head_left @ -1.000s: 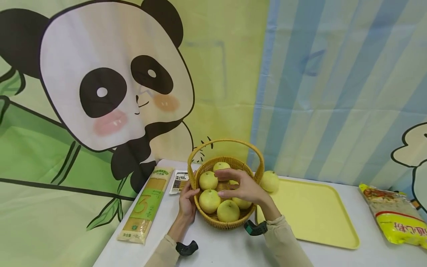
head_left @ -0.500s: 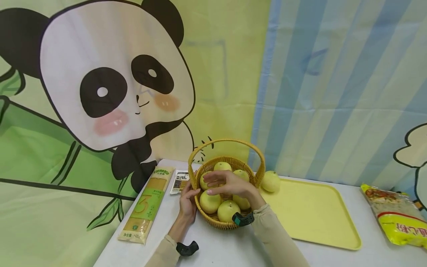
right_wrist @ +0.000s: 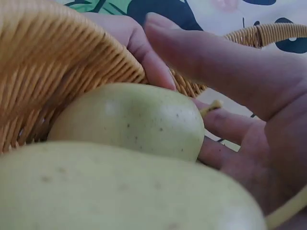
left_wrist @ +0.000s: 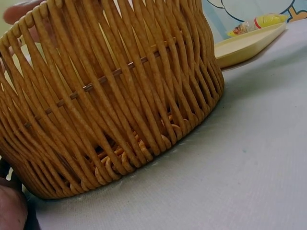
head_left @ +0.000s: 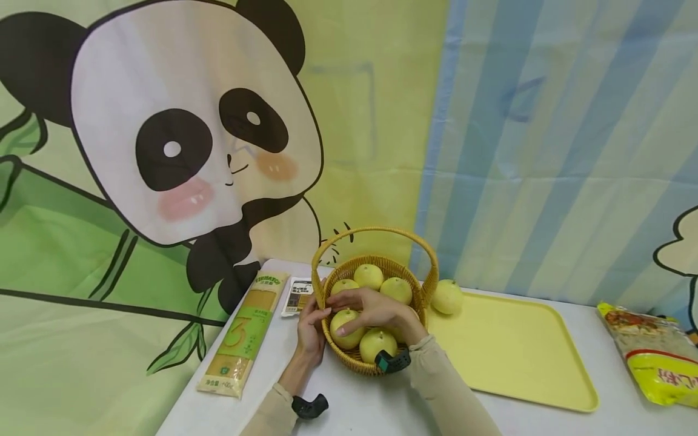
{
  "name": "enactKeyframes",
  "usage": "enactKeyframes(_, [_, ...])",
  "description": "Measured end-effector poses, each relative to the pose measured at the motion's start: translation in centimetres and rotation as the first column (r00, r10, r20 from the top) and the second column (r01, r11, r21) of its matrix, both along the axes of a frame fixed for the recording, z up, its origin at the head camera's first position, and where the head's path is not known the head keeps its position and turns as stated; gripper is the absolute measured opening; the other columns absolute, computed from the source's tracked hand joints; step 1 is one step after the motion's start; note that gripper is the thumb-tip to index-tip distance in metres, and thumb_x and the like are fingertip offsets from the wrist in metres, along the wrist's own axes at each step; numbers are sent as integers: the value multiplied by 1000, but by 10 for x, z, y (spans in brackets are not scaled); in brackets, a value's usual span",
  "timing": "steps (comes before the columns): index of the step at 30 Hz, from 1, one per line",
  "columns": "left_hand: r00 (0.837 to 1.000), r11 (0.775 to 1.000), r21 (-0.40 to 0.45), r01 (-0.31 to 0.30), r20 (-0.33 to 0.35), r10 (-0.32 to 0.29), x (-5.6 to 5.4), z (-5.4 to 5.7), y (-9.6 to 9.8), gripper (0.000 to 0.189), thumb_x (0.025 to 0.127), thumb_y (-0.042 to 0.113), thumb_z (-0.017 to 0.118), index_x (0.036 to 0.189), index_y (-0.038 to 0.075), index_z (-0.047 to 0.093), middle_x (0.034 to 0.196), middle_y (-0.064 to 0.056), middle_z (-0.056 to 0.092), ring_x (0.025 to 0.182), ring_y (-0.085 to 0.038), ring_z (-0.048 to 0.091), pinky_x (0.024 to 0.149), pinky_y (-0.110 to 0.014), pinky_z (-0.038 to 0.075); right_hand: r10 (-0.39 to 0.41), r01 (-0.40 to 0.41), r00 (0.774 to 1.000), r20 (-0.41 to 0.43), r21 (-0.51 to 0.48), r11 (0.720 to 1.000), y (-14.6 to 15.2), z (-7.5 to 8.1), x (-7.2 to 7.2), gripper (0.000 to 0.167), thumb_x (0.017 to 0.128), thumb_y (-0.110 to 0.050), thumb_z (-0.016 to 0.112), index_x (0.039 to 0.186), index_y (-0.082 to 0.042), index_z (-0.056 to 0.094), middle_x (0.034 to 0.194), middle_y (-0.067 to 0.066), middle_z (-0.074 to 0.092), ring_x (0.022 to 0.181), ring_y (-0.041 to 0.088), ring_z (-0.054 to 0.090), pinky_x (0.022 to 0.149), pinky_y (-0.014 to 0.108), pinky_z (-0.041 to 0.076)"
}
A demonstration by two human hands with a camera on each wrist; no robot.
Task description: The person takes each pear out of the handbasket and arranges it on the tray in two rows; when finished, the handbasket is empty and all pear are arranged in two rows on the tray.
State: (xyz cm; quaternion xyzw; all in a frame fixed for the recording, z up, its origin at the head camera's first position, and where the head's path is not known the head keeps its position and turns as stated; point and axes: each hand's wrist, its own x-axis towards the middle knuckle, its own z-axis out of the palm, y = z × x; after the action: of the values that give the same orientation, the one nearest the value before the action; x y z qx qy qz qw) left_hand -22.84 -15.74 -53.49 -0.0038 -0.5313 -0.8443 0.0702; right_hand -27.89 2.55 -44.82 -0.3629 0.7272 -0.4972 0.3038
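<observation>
Fingers of the right hand (head_left: 376,312) curl over a round yellow-green pear (head_left: 346,320) lying at nine o'clock inside the woven wicker basket with a hoop handle (head_left: 420,293), closing on it rather than gripping it fully. Left hand (head_left: 311,330) rests flat against the basket's outer wall at nine o'clock, fingers straight, steadying it. This looks like the grasping step; next the hand probably must firm its grip and lift clear of the handle. Another pear (head_left: 447,297) sits on the pale yellow plastic tray (head_left: 518,357), at three o'clock from the basket
</observation>
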Motion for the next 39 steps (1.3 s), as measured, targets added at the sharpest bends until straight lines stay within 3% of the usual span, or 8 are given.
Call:
enactKeyframes(5, [1000, 1000, 8, -5, 4, 5, -1, -1, 1, 70, 95, 4, 47, 164, 12, 40, 170, -11, 36, 155, -26, 33, 113, -18, 40, -42, 41, 999, 18, 43, 998, 0, -2, 1, 79, 77, 0, 90, 150, -9, 59, 149, 2, 63, 144, 26, 53, 123, 47, 38])
enactKeyframes(13, [1000, 1000, 15, 2, -1, -2, -2, -2, 1, 71, 94, 4, 47, 164, 12, 40, 171, -10, 35, 155, -25, 33, 114, -19, 40, -49, 64, 994, -98, 150, 987, 2, -1, 3, 76, 71, -6, 94, 140, -24, 69, 142, -5, 67, 135, 18, 55, 120, 47, 38])
enactKeyframes(16, [1000, 1000, 19, 5, -5, -5, -2, -3, 1, 71, 94, 4, 47, 164, 13, 41, 170, -10, 36, 154, -25, 34, 115, -22, 39, -61, 85, 988, -139, 170, 982, 2, 0, 4, 69, 69, -8, 96, 133, -23, 73, 134, -7, 71, 126, 16, 58, 114, 44, 43])
enactKeyframes(24, [1000, 1000, 21, 1, -12, -1, -3, -5, 1, 70, 95, 2, 44, 164, 12, 41, 168, -12, 39, 147, -22, 41, 114, -23, 41, -107, 149, 960, -261, 151, 977, 0, 2, 7, 60, 62, -7, 100, 117, -23, 81, 113, -16, 75, 110, 12, 63, 103, 38, 49])
enactKeyframes(30, [1000, 1000, 1, -3, -16, 3, -2, -5, 2, 68, 96, 5, 46, 164, 12, 41, 170, -12, 37, 151, -23, 38, 113, -20, 40, -233, 252, 951, -204, 70, 965, 6, 11, 15, 63, 61, -6, 101, 120, -18, 81, 117, -8, 78, 110, 16, 64, 102, 41, 51])
enactKeyframes(34, [1000, 1000, 0, -7, -11, 7, -2, -5, 2, 68, 97, 5, 46, 164, 12, 41, 170, -10, 37, 154, -24, 34, 116, -22, 37, -298, 310, 926, -233, 16, 950, 14, 13, 14, 63, 63, -14, 102, 123, -15, 80, 122, -4, 77, 115, 18, 64, 105, 45, 50])
enactKeyframes(37, [1000, 1000, -3, -8, -3, 8, -1, -5, 2, 68, 97, 5, 46, 164, 13, 41, 170, -9, 37, 156, -25, 33, 118, -24, 37, -325, 341, 893, -311, 0, 940, 21, 14, 12, 61, 65, -25, 102, 122, -17, 80, 123, -2, 77, 115, 18, 65, 103, 44, 53])
enactKeyframes(39, [1000, 1000, -5, -8, -1, 8, -2, -5, 1, 68, 97, 5, 46, 164, 13, 41, 171, -8, 37, 156, -25, 32, 119, -25, 36, -352, 369, 879, -322, -7, 929, 25, 16, 13, 62, 65, -30, 103, 122, -20, 80, 124, -2, 77, 114, 18, 67, 100, 44, 55])
